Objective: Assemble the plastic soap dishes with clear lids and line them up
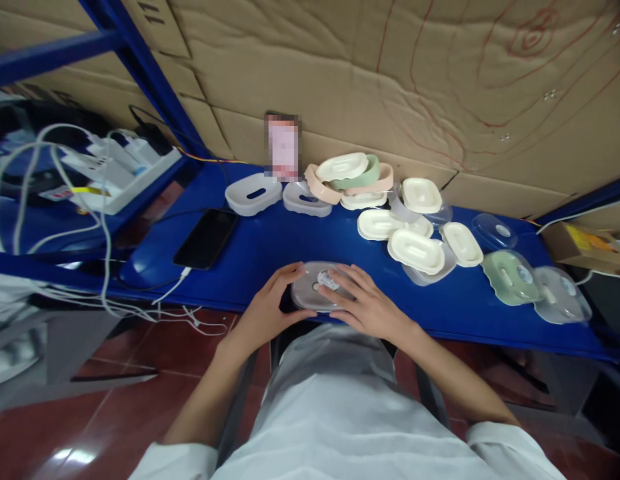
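The left hand (pixel 270 301) is curved like a C around one end of a box (pixel 310 297); the thumb follows the near edge and the fingers reach the far edge. The right hand (pixel 373 303) holds the other end, with fingers spread across the top; I cannot tell how hard it presses. The box is oval, smooth and greyish, with a shiny clear lid, and sits at the front of the table (pixel 260 247), just before the lap. Its round label (pixel 325 279) is partly under the fingers, and I cannot read it. Both wrists are low and the forearms come inward.

Around this, I see smooth cream dishes (pixel 417 251) with wavy rims, some on clear shells. Farther right are a green box (pixel 511 277) and a clear box (pixel 563 295), both with small labels too blurred for reading. Behind lie pink and green rings (pixel 363 173), beside two pale trays (pixel 253 194) with oval slots. A black phone (pixel 206 238) lies flat at left with a white cable (pixel 173 287). At the back stands creased cardboard (pixel 320 67) with red curving lines and a dark print like "11".
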The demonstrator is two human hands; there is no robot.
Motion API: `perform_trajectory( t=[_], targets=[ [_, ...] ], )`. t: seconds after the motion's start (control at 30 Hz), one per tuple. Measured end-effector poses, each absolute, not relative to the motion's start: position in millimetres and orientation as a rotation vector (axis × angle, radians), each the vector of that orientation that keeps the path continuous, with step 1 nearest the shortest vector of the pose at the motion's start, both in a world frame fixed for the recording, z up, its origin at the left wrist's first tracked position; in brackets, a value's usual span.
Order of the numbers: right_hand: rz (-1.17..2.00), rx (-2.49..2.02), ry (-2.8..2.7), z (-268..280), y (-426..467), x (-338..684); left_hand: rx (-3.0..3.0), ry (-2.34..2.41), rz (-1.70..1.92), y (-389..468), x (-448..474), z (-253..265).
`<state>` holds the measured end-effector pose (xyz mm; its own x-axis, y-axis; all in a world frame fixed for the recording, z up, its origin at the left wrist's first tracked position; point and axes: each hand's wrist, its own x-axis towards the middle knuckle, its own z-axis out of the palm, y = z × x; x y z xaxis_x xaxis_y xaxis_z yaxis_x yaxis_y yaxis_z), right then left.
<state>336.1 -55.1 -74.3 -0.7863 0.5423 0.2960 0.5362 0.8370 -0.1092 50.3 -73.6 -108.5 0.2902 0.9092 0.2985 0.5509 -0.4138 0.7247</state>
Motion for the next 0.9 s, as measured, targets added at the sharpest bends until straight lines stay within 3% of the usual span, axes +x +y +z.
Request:
perform_trajectory(
  t=[0.23,0.6,0.77,0.9],
  targets=[
    [0.134,-0.772,-2.681,-75,-59,337,2.023,1.321,0.923,-76,53,-110],
    [0.022,-0.950,-2.595,-88,-71,340,2.104,1.331,0.867,-77,56,-111],
    [-0.035,-0.894,-2.528,-64,-86,356,2.166,1.237,0.859,-82,60,-109],
    [-0.243,-1.125,-2.262,-30,-87,431,2.236,1.211,0.860,-83,66,-104]
  ],
)
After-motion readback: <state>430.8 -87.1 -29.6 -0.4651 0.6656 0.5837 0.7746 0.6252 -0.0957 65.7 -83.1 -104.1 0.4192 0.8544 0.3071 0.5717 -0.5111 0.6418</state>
